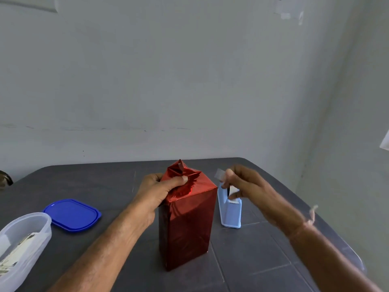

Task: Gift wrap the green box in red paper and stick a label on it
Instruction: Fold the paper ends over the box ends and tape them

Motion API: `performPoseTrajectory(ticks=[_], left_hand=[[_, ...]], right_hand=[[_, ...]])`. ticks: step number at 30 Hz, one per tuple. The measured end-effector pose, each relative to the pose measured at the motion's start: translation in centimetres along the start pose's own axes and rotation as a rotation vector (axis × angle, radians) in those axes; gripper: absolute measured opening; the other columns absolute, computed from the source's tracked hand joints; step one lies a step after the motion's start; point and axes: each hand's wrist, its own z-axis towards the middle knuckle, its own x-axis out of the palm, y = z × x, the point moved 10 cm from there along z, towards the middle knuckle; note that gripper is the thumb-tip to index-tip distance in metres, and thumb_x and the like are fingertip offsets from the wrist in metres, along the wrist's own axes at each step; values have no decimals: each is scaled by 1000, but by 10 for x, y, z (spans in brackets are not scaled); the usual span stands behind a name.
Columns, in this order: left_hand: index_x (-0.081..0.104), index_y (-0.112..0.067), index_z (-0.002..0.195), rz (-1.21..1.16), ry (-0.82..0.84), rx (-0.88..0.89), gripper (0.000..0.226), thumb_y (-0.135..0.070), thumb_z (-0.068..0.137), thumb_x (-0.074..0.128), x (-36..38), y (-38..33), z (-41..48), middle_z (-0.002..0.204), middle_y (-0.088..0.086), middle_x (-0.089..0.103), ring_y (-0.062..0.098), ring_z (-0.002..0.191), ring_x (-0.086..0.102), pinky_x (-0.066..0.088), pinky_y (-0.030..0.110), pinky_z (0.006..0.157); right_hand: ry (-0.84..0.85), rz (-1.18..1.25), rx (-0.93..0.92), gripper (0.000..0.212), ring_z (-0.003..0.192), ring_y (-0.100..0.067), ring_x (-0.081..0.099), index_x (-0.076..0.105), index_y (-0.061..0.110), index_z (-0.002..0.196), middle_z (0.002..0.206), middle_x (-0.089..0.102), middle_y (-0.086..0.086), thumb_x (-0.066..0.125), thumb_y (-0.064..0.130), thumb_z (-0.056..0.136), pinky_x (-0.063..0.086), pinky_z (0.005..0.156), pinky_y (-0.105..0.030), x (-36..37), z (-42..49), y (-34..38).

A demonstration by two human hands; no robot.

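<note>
Upright red-wrapped box [187, 224] stands mid surface [84, 186], toward the front edge. Left hand [155, 194] fingers clamped on its folded top flaps. Right hand [250, 186] fingers pinch a tape strip [220, 173] above the blue tape dispenser [230, 211]. Foil looks slick and crease-prone, box probably light and stiff; grip the top corners.

A tall box [185, 228] stands upright near the middle of a dark table [263, 260]; shiny red paper [189, 207] covers it fully; its top is gathered into creased folds rising to a small peak; a left hand [160, 192] grips that top.
</note>
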Motion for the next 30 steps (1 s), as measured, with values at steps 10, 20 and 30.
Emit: performPoseTrajectory(ticks=[10,20,30], left_hand=[[77,-2,89,-23,-1,-9,25,-18,73,88,-2,0,0,71,8,77,10,52,69,47,15,44],[75,-4,86,-61,0,-20,21,-14,74,88,0,-1,-3,67,5,76,9,49,69,46,13,41],[75,0,91,-71,11,-25,25,-14,74,88,1,-1,-2,66,6,75,10,49,69,47,15,42]], right_hand=[[628,-876,-138,34,88,-12,48,58,11,100,94,51,5,51,44,105,44,88,-34,63,58,62],[644,-996,-137,30,101,-22,59,60,17,101,111,57,-5,57,46,101,51,90,-40,73,65,57],[597,-1044,-198,32,98,-20,58,62,17,102,105,57,-4,55,48,101,51,90,-41,75,66,54]])
